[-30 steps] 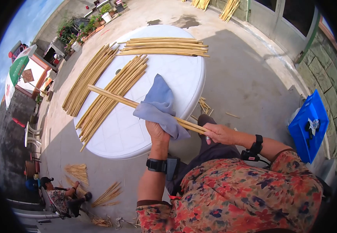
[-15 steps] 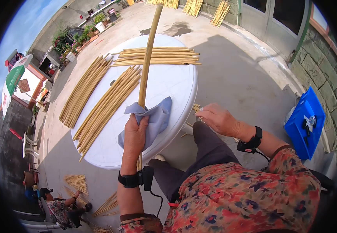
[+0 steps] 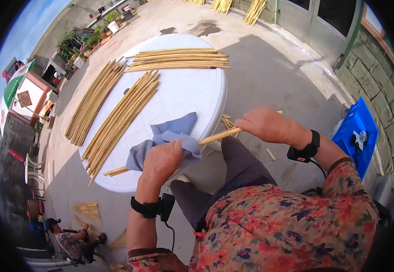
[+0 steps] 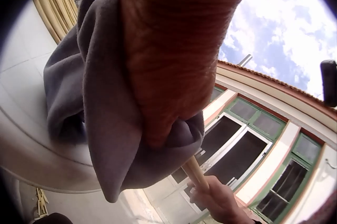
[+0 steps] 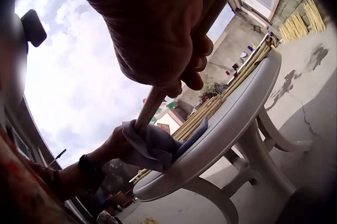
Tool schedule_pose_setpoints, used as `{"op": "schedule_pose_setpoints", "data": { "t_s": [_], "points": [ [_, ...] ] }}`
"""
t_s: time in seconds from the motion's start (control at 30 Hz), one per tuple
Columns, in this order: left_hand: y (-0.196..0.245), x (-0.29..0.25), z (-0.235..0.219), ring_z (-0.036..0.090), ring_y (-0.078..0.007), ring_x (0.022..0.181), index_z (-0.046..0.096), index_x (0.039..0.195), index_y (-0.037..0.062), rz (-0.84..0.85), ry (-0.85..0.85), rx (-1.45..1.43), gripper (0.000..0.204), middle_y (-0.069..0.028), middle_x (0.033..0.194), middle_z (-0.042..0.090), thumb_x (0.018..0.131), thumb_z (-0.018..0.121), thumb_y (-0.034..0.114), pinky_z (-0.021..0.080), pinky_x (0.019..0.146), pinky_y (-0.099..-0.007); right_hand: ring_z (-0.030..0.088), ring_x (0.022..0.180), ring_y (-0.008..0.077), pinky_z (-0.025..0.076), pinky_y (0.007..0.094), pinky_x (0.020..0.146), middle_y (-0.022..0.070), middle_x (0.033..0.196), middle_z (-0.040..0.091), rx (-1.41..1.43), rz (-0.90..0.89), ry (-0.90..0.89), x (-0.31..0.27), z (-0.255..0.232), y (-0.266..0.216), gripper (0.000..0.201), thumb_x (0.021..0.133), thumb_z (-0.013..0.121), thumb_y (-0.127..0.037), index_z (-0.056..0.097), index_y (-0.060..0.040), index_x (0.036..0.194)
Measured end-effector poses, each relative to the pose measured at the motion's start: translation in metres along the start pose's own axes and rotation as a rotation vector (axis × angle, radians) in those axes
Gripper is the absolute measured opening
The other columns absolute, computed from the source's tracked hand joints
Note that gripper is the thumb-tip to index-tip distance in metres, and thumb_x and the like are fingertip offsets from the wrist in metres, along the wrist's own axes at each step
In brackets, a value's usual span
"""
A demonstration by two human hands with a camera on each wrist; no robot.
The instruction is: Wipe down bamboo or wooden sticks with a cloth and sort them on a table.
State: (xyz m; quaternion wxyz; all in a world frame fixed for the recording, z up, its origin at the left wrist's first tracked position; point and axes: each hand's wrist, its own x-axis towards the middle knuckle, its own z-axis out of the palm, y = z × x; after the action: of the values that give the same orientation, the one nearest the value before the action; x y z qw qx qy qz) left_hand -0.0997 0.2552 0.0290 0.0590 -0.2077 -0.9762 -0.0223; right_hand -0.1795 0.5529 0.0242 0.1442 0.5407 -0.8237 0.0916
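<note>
My left hand grips a grey-blue cloth wrapped around a pair of long yellowish sticks. The cloth's loose folds hang over the near edge of the white table. My right hand holds the sticks farther along, toward their right end, with its fingers curled round them. Two stick ends stick out past that hand in the right wrist view. The opposite ends emerge left of the cloth, low over the table. Inside the cloth, the left fingers are mostly hidden.
The round white table carries rows of similar sticks at the left and more across its far side. A blue bin stands at the right. Stick scraps lie on the ground. Another person sits at lower left.
The sticks swung upright in the left hand while the right hand let go, then came down across again. The right hand now grips them, farther out to the right.
</note>
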Motion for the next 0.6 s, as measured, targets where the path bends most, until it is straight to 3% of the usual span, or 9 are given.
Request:
{"op": "schedule_pose_setpoints", "data": {
  "t_s": [0.07,0.17,0.23,0.33,0.47,0.53,0.6],
  "points": [
    [-0.004,-0.004,-0.001,0.058,-0.0305,0.068,0.049,0.086,0.0051,0.060,0.011,0.029,0.024,-0.0100,0.073,0.058,0.070,0.065,0.014,0.046,0.057,-0.0386,0.053,0.062,0.0237,0.044,0.0346,0.053,0.0060,0.066,0.048,0.032,-0.031,0.075,-0.003,0.000,0.000,0.010,0.076,0.052,-0.009,0.048,-0.0090,0.085],
    [-0.026,-0.017,0.000,0.058,-0.0303,0.067,0.049,0.083,0.0044,-0.009,0.050,0.029,0.022,-0.0100,0.071,0.057,0.069,0.064,0.013,0.046,0.056,-0.0384,0.055,0.065,0.0237,0.045,0.0334,0.054,0.0064,0.071,0.052,-0.043,0.031,0.047,-0.019,-0.005,0.019,0.015,0.076,0.052,-0.009,0.050,-0.0099,0.090],
    [-0.036,-0.027,0.003,0.058,-0.0302,0.067,0.049,0.082,0.0046,-0.030,0.048,0.034,0.021,-0.0099,0.071,0.057,0.069,0.064,0.012,0.046,0.056,-0.0383,0.057,0.069,0.0237,0.046,0.0330,0.056,0.0064,0.075,0.055,-0.034,-0.003,0.147,-0.035,-0.004,0.040,0.019,0.075,0.053,-0.009,0.052,-0.0105,0.094],
    [-0.047,-0.039,0.014,0.057,-0.0306,0.067,0.050,0.081,0.0049,-0.088,0.039,0.047,0.019,-0.0102,0.071,0.057,0.070,0.063,0.011,0.046,0.057,-0.0397,0.058,0.071,0.0239,0.047,0.0328,0.059,0.0063,0.079,0.057,-0.051,0.049,0.066,-0.052,-0.013,0.052,0.022,0.075,0.054,-0.008,0.054,-0.0104,0.096],
    [-0.056,-0.044,0.014,0.057,-0.0324,0.071,0.051,0.083,0.0043,-0.080,0.052,-0.052,0.018,-0.0129,0.074,0.057,0.071,0.062,0.011,0.045,0.061,-0.0406,0.057,0.070,0.0240,0.047,0.0329,0.060,0.0063,0.078,0.058,-0.143,0.039,0.097,-0.077,-0.019,0.074,0.021,0.074,0.055,-0.008,0.054,-0.0101,0.095],
    [-0.063,-0.054,0.011,0.057,-0.0336,0.074,0.052,0.084,0.0037,-0.116,0.045,-0.069,0.017,-0.0146,0.077,0.058,0.072,0.062,0.011,0.046,0.062,-0.0402,0.057,0.070,0.0251,0.047,0.0324,0.060,0.0082,0.078,0.058,-0.206,0.131,0.100,-0.092,-0.027,0.088,0.023,0.076,0.056,-0.010,0.054,-0.0098,0.099],
    [-0.078,-0.070,0.011,0.059,-0.0277,0.075,0.054,0.089,0.0015,-0.484,0.080,-0.139,0.014,-0.0137,0.081,0.061,0.081,0.057,0.013,0.046,0.065,-0.0354,0.056,0.068,0.0223,0.046,0.0312,0.059,0.0071,0.077,0.058,-0.215,0.207,0.200,-0.121,-0.025,0.108,0.023,0.079,0.055,-0.012,0.054,-0.0093,0.101]
  ]
}}
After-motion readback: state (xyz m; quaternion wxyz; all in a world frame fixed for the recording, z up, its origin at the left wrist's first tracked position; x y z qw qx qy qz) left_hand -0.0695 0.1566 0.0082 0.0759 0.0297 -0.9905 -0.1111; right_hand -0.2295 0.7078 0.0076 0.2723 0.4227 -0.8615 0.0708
